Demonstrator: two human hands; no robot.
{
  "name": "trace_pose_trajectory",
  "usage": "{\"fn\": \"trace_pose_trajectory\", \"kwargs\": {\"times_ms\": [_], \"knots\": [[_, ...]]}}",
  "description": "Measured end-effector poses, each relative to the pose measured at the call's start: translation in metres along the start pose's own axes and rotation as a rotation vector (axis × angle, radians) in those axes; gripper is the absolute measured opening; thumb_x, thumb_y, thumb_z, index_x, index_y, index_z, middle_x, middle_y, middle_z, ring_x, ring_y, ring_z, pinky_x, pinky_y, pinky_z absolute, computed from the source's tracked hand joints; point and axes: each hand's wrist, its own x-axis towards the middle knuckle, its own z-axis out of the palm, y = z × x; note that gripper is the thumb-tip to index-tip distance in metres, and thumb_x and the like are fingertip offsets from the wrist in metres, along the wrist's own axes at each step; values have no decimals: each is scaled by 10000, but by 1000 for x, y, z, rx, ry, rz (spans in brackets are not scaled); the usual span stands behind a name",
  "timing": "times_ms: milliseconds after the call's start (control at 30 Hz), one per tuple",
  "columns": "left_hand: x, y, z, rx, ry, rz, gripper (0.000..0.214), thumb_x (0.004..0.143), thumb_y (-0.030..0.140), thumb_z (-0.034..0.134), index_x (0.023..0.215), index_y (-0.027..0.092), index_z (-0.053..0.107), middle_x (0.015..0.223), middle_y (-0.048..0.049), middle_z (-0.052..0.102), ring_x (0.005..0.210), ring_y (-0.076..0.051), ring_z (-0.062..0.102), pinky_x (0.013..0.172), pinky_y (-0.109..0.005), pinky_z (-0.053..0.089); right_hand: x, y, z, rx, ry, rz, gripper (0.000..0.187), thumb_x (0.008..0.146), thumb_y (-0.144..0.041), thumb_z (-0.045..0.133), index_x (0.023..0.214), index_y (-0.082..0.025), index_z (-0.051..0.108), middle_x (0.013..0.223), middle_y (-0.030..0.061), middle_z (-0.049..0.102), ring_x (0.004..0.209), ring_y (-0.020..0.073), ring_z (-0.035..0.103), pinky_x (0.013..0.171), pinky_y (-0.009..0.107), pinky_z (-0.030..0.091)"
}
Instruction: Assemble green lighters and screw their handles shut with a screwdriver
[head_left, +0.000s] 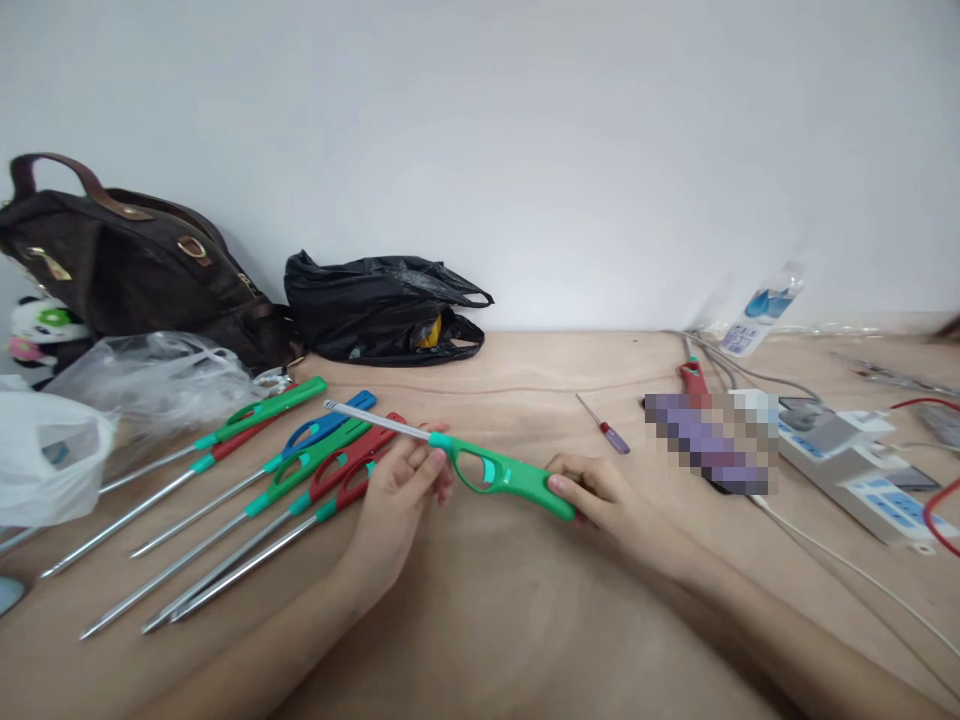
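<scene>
And here we are at the worktop [495, 620], with the held lighter [517, 482] up front in the middle, green handle and all! The left hand [401, 480] has thumb and fingers pinched together at its neck, where the metal tube meets the handle; the right hand [600, 495] curls snugly round the handle's butt end. Left of the held lighter, look at this line-up: six other lighters [259, 504] with green, red and blue handles, tubes slanting nearward. Beyond those, left of the held lighter, a white bag [52, 460] and a clear plastic bag [165, 380]. Right of it, a white power strip [862, 490]; just beyond it to the right, a small screwdriver [613, 436]! Farther behind, leftward, a black plastic bag [360, 310] and a dark handbag [150, 270]; far right, a tilted water bottle [763, 310].
</scene>
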Motion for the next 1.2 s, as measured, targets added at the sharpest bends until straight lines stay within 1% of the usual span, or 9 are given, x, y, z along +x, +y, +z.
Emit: {"fn": "trace_pose_trajectory", "kwargs": {"times_ms": [67, 133, 267, 367, 567, 700, 833, 900, 1200], "knots": [[-6, -3, 0, 137, -141, -37, 304, 792, 467, 674, 773, 171, 608, 571, 19, 567, 475, -110, 479, 456, -224, 366, 1, 2, -1, -171, 120, -90, 327, 984, -409, 393, 811, -177, 545, 653, -9, 528, 589, 125, 488, 559, 251, 363], [-14, -8, 0, 389, -277, 104, 263, 846, 403, 625, 704, 182, 616, 522, 17, 552, 456, -120, 479, 467, -243, 357, -1, 4, 0, -353, 216, -169, 304, 992, -384, 382, 860, -176, 560, 708, 21, 581, 630, 148, 523, 592, 272, 376], [-26, -12, -4, 885, -324, 857, 81, 821, 194, 670, 878, 242, 701, 744, -18, 685, 683, -178, 607, 677, -307, 431, -5, 6, 4, -661, 270, -367, 331, 1005, -384, 376, 889, -157, 587, 740, 68, 625, 671, 191, 560, 601, 301, 384], [-26, -12, -3, 1137, -278, 1128, 294, 881, 186, 605, 1166, 247, 639, 1030, -69, 700, 955, -249, 626, 849, -371, 449, -9, 5, 11, -807, 206, -530, 337, 1010, -336, 389, 812, -158, 595, 712, 62, 617, 643, 181, 554, 591, 299, 390], [-20, -22, 0, 1358, -393, 1243, 261, 961, 76, 379, 1096, 81, 603, 804, -59, 631, 728, -179, 587, 633, -293, 508, -7, -1, 10, -780, 91, -648, 238, 983, -274, 463, 849, -150, 615, 761, 62, 650, 664, 181, 589, 582, 287, 434], [-17, -28, 0, 1458, -453, 1310, 293, 960, 58, 318, 1032, 58, 602, 776, -65, 593, 688, -178, 550, 600, -293, 497, -4, 2, -28, -752, 62, -331, 147, 947, -173, 482, 941, -182, 629, 929, 60, 697, 810, 180, 650, 687, 272, 463], [-11, -31, 0, 1475, -514, 1322, 344, 960, 48, 265, 1096, 56, 581, 787, -65, 571, 700, -182, 528, 631, -306, 503, -6, 13, -65, -1016, 49, 136, 182, 839, -88, 530, 751, -201, 643, 803, 42, 695, 711, 203, 643, 582, 275, 379], [-8, -33, 0, 1473, -559, 1296, 362, 964, 61, 256, 1158, 73, 561, 804, -62, 561, 703, -184, 511, 627, -311, 499, -7, 19, -73, -1025, -8, 246, 172, 778, -64, 549, 739, -204, 643, 782, 34, 689, 708, 201, 636, 565, 266, 346], [-4, -41, -5, 1413, -581, 1077, 356, 968, 111, 331, 1223, 192, 566, 897, -63, 511, 775, -188, 481, 657, -300, 467, -3, 33, -72, -964, -130, 216, 204, 724, -26, 458, 708, -187, 581, 747, 44, 650, 673, 178, 570, 574, 266, 317]]}}
